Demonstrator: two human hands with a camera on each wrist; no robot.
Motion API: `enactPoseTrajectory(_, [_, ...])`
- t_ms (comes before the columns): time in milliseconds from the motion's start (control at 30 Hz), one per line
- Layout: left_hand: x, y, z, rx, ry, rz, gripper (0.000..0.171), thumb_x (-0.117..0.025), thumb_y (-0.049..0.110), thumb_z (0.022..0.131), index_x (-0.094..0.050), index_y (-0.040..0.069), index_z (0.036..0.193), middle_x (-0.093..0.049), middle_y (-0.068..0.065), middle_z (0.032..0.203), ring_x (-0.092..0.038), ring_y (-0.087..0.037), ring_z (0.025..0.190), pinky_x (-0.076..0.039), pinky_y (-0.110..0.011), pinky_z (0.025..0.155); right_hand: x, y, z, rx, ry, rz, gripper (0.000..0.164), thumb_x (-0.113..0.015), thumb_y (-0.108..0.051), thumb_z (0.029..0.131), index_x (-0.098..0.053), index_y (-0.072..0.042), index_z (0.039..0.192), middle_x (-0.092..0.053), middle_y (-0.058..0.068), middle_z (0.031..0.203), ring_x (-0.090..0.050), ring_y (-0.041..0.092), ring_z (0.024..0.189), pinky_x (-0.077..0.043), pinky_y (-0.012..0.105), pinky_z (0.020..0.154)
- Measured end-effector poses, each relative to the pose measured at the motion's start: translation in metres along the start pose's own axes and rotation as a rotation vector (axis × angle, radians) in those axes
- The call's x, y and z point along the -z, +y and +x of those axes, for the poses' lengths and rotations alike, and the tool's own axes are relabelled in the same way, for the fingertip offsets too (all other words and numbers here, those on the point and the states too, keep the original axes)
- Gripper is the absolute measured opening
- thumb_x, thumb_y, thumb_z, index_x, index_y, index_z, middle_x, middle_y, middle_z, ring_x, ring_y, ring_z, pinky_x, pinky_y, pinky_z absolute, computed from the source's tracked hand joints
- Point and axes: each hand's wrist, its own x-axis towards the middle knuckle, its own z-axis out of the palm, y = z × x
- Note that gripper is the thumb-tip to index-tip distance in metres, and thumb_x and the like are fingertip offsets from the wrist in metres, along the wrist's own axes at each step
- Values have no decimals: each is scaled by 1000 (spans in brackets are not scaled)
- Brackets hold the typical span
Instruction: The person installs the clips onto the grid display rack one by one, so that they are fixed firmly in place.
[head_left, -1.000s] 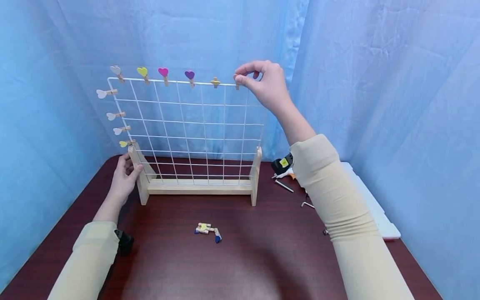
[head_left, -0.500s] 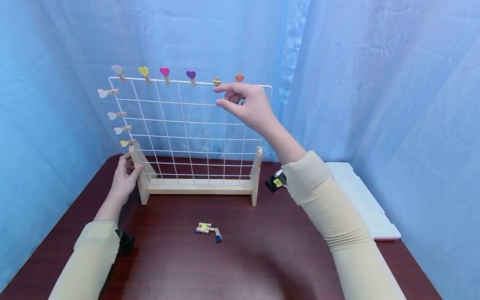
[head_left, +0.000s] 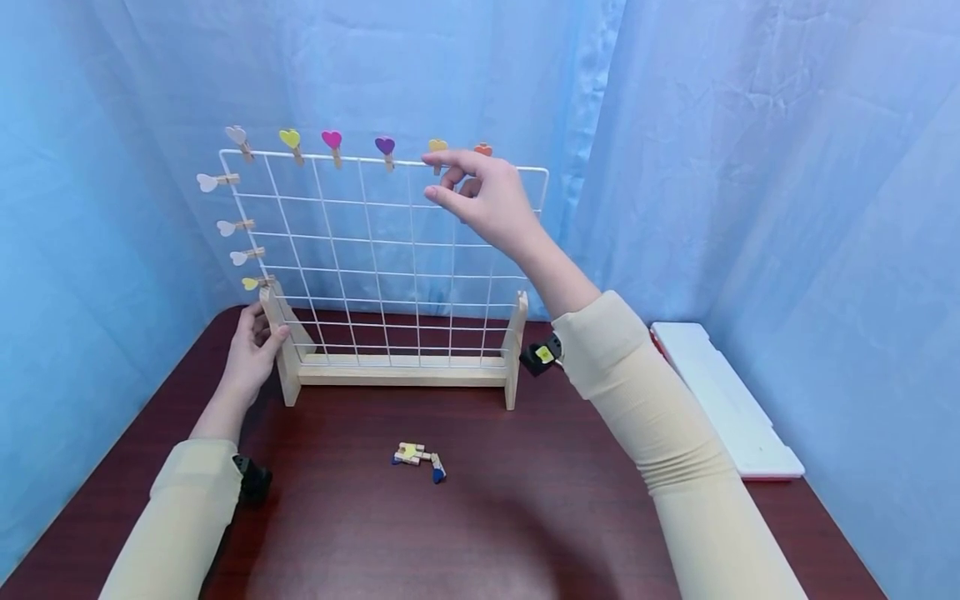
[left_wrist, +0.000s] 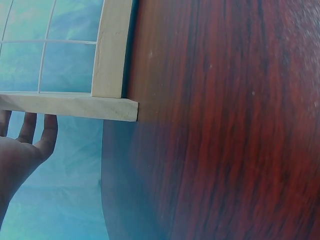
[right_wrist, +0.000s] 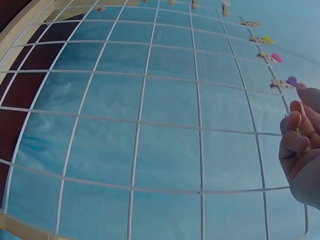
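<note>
A white wire grid (head_left: 390, 242) stands upright in a wooden stand (head_left: 401, 377), heart-topped clothespins along its top and left edges. My left hand (head_left: 250, 354) grips the stand's left upright (head_left: 279, 350); in the left wrist view its fingers (left_wrist: 48, 135) reach the wood's edge. On the top wire, my right hand (head_left: 491, 204) is at the yellow-heart clothespin (head_left: 438, 145), index fingertip over its lower part, thumb held apart below. Partly hidden behind that hand is an orange-heart clothespin (head_left: 483, 149). To the left, a purple-heart clothespin (head_left: 385, 146) is clipped.
Several loose clothespins (head_left: 409, 452), with yellow and blue hearts, lie on the dark red table (head_left: 360, 525) in front of the stand. A white flat case (head_left: 727, 400) lies at the table's right side. Light blue curtains (head_left: 675, 167) hang behind.
My right hand has let go of the orange-heart clothespin and moved left to the yellow one. The yellow heart, tipped before, now stands more upright. The left hand keeps its grip.
</note>
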Motion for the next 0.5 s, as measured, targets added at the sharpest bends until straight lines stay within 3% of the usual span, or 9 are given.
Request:
enactPoseTrajectory(233, [1, -6, 4, 3, -2, -13, 56, -48, 22, 92, -20, 11, 139, -37, -25, 132, -43, -13, 104, -40, -22, 78, -17, 7, -31, 124, -74, -37, 32, -64, -29, 81, -61, -21, 113, -57, -8, 75, -50, 8, 55, -40, 23, 51])
enactPoseTrajectory(500, [0, -21, 9, 3, 2, -3, 56, -48, 24, 91, -20, 14, 139, -38, -23, 133, -43, -10, 102, -40, -22, 78, -66, 42, -101, 231, -266, -84, 33, -66, -25, 80, -61, -17, 112, -55, -10, 78, -49, 4, 63, -41, 19, 55])
